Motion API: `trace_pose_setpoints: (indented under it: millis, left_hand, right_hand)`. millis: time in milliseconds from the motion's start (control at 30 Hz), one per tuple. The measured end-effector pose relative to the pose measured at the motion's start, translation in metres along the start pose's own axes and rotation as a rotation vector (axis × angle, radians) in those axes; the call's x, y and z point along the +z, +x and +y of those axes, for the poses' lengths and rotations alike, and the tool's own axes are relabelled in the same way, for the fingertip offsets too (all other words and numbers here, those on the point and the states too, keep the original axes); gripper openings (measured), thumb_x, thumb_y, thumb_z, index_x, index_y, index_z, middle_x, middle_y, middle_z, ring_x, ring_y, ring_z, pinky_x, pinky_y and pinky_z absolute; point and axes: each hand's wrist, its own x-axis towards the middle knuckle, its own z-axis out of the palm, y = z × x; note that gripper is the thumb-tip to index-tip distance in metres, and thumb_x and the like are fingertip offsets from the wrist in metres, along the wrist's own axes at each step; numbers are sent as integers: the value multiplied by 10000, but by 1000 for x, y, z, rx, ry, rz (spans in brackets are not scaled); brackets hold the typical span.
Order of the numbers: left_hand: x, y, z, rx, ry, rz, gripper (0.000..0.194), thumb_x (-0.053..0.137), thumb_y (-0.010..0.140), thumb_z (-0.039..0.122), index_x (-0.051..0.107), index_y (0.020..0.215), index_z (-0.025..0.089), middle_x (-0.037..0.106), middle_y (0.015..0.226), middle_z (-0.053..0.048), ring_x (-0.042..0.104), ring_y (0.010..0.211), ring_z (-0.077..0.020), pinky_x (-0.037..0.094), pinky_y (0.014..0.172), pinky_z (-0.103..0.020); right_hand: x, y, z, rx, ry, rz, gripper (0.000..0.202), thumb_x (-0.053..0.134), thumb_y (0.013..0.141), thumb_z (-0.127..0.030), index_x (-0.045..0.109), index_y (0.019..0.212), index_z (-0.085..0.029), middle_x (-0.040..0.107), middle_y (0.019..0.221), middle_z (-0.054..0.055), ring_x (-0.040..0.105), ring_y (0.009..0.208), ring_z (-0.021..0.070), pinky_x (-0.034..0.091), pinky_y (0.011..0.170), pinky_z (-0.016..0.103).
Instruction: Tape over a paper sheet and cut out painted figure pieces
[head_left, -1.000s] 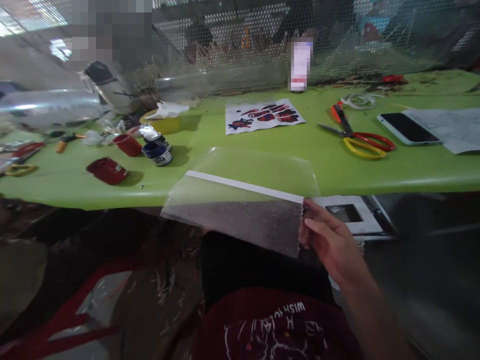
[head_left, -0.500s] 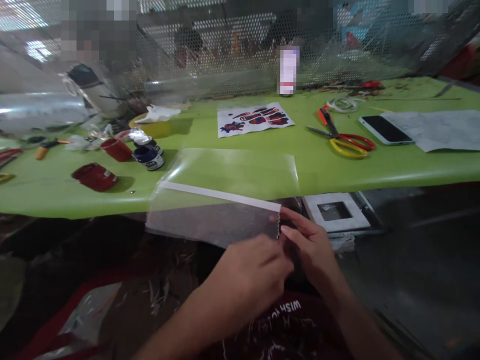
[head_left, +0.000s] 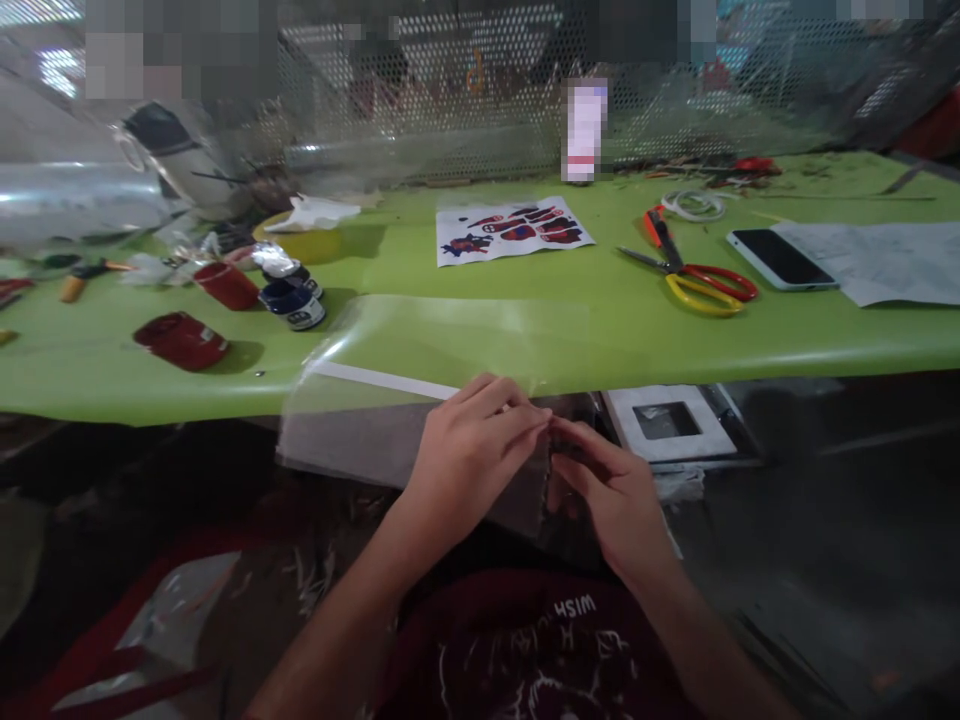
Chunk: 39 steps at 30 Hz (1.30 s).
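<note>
A clear plastic sheet with a white strip along it hangs partly over the table's front edge. My left hand lies across the strip's right part, and its thumb and fingers are pinched together at the sheet's right edge. From the other side, my right hand grips that same edge between thumb and fingers. The fingertips of both hands meet at the strip's right end, which they hide. Whether the left fingers hold the strip or the sheet under it is too small to tell.
On the green table lie a printed paper, scissors and a phone. Red pots and dark blue jars stand to the left. Below the front edge sits a white frame.
My left hand has moved up from below the strip onto it, its fingertips now at the strip's right end. The right hand keeps its grip. The view has shifted slightly.
</note>
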Motion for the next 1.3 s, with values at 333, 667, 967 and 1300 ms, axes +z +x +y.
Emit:
trace_pose_setpoints:
  millis: [333, 667, 967, 1300]
  left_hand:
    - [2, 2, -7, -26, -61, -39, 124, 681, 916, 116, 763, 994, 167, 687, 871, -31, 602, 842, -174, 501, 726, -317]
    - [4, 7, -10, -9, -103, -30, 118, 684, 927, 137, 770, 993, 183, 703, 869, -40, 599, 858, -178, 516, 733, -321]
    - [4, 10, -14, -2, -97, -16, 104, 678, 927, 147, 766, 957, 194, 694, 848, -29, 599, 815, -161, 511, 721, -317]
    - [3, 11, -10, 0, -142, 42, 77, 704, 913, 155, 767, 949, 182, 685, 833, -36, 601, 828, -163, 526, 720, -317]
  right_hand:
    - [1, 1, 0, -3, 9, -8, 320, 687, 851, -199, 783, 1135, -310, 646, 676, -22, 563, 483, 109, 382, 435, 253]
    - [1, 4, 0, 17, 95, -5, 302, 698, 834, -186, 795, 1100, -291, 642, 679, -31, 548, 470, 104, 415, 454, 261]
    - [0, 7, 6, 6, 112, -36, 313, 703, 841, -204, 798, 1119, -313, 606, 661, -35, 518, 489, 100, 382, 466, 258]
    - [-1, 8, 9, -31, 137, -35, 308, 714, 835, -221, 798, 1121, -301, 557, 639, -40, 457, 524, 98, 349, 478, 247]
